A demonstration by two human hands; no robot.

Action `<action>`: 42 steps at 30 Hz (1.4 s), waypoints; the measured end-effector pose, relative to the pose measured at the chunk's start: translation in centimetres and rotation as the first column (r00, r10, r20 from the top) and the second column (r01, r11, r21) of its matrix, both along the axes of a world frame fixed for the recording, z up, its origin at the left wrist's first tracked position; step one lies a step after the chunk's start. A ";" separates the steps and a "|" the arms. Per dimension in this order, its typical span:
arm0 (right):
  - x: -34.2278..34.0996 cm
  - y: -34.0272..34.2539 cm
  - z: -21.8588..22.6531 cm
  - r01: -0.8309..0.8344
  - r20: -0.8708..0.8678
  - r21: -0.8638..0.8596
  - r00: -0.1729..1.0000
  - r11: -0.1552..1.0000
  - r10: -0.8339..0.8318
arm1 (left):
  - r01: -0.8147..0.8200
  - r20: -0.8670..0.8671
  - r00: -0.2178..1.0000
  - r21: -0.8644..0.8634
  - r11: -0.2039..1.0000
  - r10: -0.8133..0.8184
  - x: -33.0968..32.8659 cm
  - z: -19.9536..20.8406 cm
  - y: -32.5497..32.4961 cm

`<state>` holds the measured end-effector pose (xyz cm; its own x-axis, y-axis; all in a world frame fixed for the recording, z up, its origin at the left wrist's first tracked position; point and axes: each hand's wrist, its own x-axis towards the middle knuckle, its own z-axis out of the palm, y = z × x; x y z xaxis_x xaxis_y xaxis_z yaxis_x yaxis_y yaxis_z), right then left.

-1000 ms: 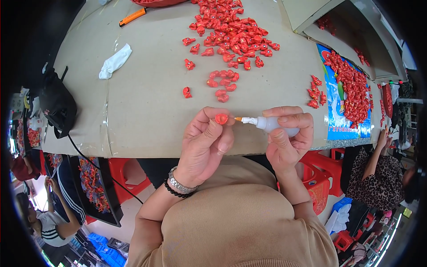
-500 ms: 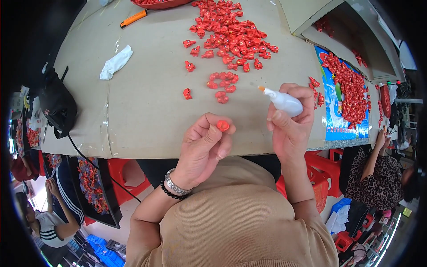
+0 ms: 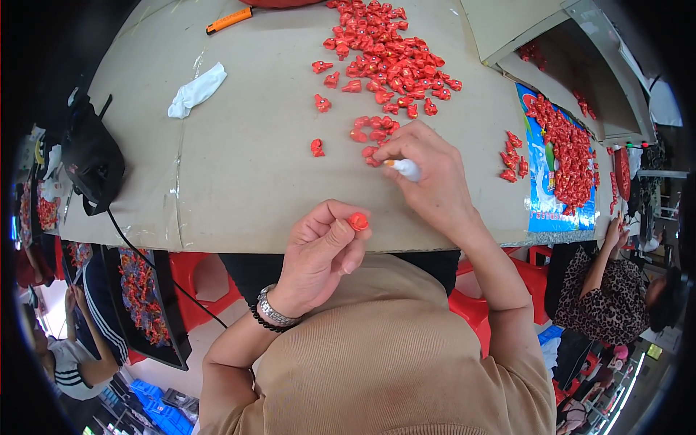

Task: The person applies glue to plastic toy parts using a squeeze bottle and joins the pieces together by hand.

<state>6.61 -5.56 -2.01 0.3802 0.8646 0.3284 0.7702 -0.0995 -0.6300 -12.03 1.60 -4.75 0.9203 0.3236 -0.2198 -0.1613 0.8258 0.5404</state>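
My left hand (image 3: 319, 250) pinches a small red plastic piece (image 3: 358, 221) between thumb and forefinger, just over the table's near edge. A white squeeze bottle (image 3: 408, 170) with an orange tip is held in my right hand (image 3: 435, 181), its tip toward the left. The right fingertips reach down at a small red figure piece (image 3: 370, 155) at the near end of a short cluster; whether they grip it I cannot tell. More red pieces (image 3: 373, 127) form that cluster, and one lone piece (image 3: 317, 148) lies to its left.
Beyond lies a large heap of red pieces (image 3: 391, 58). At the right, another pile (image 3: 565, 148) covers a blue printed sheet (image 3: 540, 217) beside an open box (image 3: 609, 80). A white cloth (image 3: 197, 90), orange marker (image 3: 229, 21) and black bag (image 3: 90, 156) are left. Co-workers sit at both sides.
My right hand has moved left and forward with the bottle, from upright beside me to the small cluster. My left hand keeps its red piece, a little lower.
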 end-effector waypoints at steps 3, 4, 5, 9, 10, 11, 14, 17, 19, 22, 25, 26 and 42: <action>-0.7 0.2 -0.2 0.051 0.068 -0.078 0.997 0.996 -0.045 | -0.041 -0.023 0.999 0.013 0.999 0.041 0.0 0.2 0.3; -0.8 0.3 -0.3 0.077 0.116 -0.091 0.991 0.993 -0.066 | -0.062 -0.024 0.998 0.020 0.998 0.063 0.1 0.2 0.4; -0.8 0.3 -0.5 0.074 0.116 -0.093 0.991 0.993 -0.063 | -0.065 -0.025 0.998 0.018 0.998 0.066 0.1 0.3 0.5; -0.5 -0.1 -0.9 0.113 0.106 -0.063 0.989 0.992 -0.106 | -0.116 -0.035 0.992 0.080 0.990 0.119 0.5 0.2 0.6; -0.4 -0.2 -1.0 0.118 0.115 -0.031 0.987 0.993 -0.114 | -0.130 -0.038 0.990 0.115 0.985 0.135 0.6 0.1 0.6; -0.4 -0.4 -1.2 0.117 0.115 -0.033 0.987 0.993 -0.112 | -0.131 -0.038 0.990 0.114 0.985 0.137 0.8 0.2 0.5; -0.4 -0.8 -1.2 0.142 0.067 0.073 0.987 0.987 -0.147 | -0.177 -0.064 0.979 0.178 0.968 0.191 1.2 0.4 0.5; -1.0 -1.5 -0.1 0.172 -0.059 0.083 0.984 0.982 -0.167 | -0.184 -0.067 0.978 0.168 0.969 0.197 1.4 0.4 0.5; -1.2 -1.9 0.2 0.228 -0.306 0.072 0.932 0.971 -0.196 | -0.182 -0.037 0.981 0.140 0.973 0.189 1.5 0.6 0.6; -1.6 -2.6 1.3 0.232 -0.500 0.019 0.845 0.973 -0.192 | -0.176 -0.043 0.983 0.082 0.981 0.180 2.0 0.9 0.6; -2.2 -2.9 2.3 0.245 -0.645 0.004 0.741 0.969 -0.185 | -0.155 -0.015 0.988 0.036 0.987 0.156 2.2 1.3 0.6; -2.3 -3.0 2.4 0.249 -0.646 0.004 0.740 0.969 -0.187 | -0.152 -0.016 0.988 0.036 0.988 0.153 2.3 1.3 0.6; -4.0 -3.1 2.5 0.193 -0.304 0.224 0.945 0.955 -0.120 | -0.243 -0.006 0.967 0.276 0.930 0.254 3.1 1.3 -0.4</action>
<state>2.63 -8.71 0.52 0.6127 0.6917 0.3824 0.5429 -0.0167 -0.8396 -8.97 1.24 -3.47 0.7947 0.5934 -0.1278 -0.3155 0.5836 0.7483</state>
